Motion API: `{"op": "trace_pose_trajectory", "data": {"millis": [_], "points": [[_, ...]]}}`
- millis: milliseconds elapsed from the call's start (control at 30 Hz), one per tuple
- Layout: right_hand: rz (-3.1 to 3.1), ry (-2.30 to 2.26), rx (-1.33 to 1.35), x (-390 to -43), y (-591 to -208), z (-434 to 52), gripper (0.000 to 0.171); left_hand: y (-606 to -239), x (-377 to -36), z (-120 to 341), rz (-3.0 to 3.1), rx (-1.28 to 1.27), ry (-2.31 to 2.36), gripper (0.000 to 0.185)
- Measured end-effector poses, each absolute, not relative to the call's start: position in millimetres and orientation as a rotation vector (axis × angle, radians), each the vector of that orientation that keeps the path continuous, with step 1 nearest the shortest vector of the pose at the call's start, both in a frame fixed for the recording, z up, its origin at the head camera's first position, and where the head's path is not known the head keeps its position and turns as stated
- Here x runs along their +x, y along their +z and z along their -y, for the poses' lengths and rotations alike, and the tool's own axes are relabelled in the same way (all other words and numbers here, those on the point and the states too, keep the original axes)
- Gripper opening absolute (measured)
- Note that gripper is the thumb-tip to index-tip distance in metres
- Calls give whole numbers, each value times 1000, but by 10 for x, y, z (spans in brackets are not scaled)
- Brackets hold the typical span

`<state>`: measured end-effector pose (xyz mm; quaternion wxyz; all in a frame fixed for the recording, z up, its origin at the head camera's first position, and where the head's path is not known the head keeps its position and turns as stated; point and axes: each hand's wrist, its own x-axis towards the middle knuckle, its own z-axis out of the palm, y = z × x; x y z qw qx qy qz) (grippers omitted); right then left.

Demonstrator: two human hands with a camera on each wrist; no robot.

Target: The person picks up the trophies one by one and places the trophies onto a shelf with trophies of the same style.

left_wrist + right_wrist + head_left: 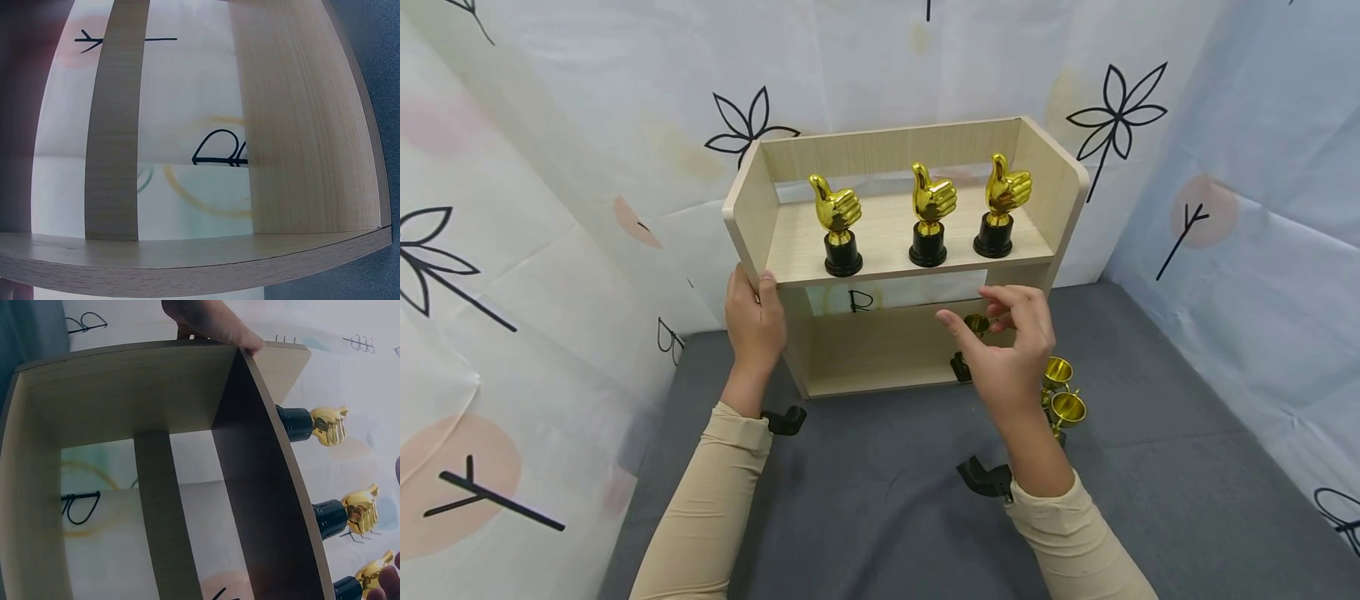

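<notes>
Here, at centre-left of the head view, the left hand (pixel 754 321) grips the left front corner of the wooden shelf unit (pixel 1052 187), fingers curled over the edge of its upper board. On that board, in the upper middle of the frame, three gold thumbs-up trophies (pixel 930 215) stand in a row on black bases. Right of centre, the right hand (pixel 1009 346) hovers in front of the lower compartment, fingers loosely spread and holding nothing. Behind it a small gold cup (pixel 976 325) shows partly in that compartment; whether the fingers touch it cannot be told. Two more gold cups (pixel 1062 392) sit on the grey cloth (pixel 1150 467) just right of the wrist.

Only the left wrist view shows the shelf's underside close up, with the patterned backdrop (pixel 206 94) seen through the open back. The right wrist view shows the left hand's fingertips (pixel 215 322) on the corner at the frame's top, and the trophies sideways at right.
</notes>
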<state>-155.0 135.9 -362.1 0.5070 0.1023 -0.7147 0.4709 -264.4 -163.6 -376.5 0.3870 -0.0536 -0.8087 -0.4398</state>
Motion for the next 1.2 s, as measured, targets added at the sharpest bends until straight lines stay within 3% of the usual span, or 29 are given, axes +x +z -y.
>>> {"op": "trace_pose_trajectory", "data": {"millis": [733,1033,1200], "points": [[1981,1083,289,-1411,-3627,-1606,46,-3775,-2658,1637,2043,-136,-1110,50],[2062,1089,264,-1370,-3656,-1737,57,-3782,-2660,1637,2044,-148,-1113,49],[2077,1063,263,-1365,-3661,-1820,51,-3777,-2654,1637,2053,-133,-1115,49]]}}
